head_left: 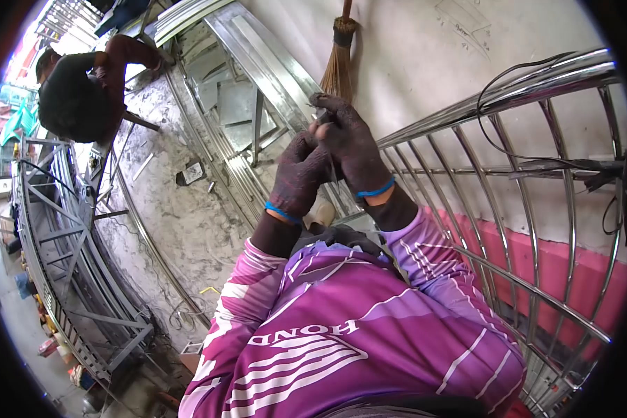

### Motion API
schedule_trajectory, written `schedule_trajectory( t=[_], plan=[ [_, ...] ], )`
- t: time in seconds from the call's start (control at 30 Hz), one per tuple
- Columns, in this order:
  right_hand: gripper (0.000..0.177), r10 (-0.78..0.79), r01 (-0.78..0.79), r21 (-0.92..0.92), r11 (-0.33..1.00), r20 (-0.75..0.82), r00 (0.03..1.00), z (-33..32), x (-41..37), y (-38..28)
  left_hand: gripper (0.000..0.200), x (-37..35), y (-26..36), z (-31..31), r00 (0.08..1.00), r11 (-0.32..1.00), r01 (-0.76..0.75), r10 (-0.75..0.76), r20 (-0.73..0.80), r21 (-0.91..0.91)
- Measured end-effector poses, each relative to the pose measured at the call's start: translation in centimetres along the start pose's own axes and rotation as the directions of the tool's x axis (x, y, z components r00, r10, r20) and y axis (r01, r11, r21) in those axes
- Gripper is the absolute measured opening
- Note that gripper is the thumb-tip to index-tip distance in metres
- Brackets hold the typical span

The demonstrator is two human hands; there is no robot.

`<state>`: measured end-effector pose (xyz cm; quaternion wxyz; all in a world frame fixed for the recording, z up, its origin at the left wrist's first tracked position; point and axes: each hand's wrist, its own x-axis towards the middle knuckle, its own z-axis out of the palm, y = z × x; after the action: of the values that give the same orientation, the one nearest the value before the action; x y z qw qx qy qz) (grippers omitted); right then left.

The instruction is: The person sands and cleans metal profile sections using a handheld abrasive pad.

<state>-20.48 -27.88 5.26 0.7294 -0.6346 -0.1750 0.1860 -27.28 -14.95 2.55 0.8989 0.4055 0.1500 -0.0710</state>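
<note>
My left hand (298, 175) and my right hand (350, 150) are close together in front of my chest. Both wear dark knitted gloves with blue cuffs. The right fingers are curled in a pinch at the top, around something small and dark that I cannot make out. Just below, the left fingers are closed against the right hand, and whatever they hold is hidden. Behind the hands, long metal profiles (275, 52) run along the wall side.
Polished metal railing (536, 104) stands at my right, with a black cable (482, 118) looped over it. A broom (339, 66) leans on the wall. At left, another person (83, 94) bends over near a metal truss frame (63, 233). Sheet pieces (237, 104) lie on the floor.
</note>
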Motion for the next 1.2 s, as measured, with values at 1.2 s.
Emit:
schedule_trajectory(
  t=[1.2],
  plan=[
    [0.055,0.022,0.220,-0.974,-0.053,0.219,0.975,2.2,24.7,5.8,0.025,21.4,12.9,-2.9,0.688,0.184,-0.699,0.434,0.581,0.691]
  ],
)
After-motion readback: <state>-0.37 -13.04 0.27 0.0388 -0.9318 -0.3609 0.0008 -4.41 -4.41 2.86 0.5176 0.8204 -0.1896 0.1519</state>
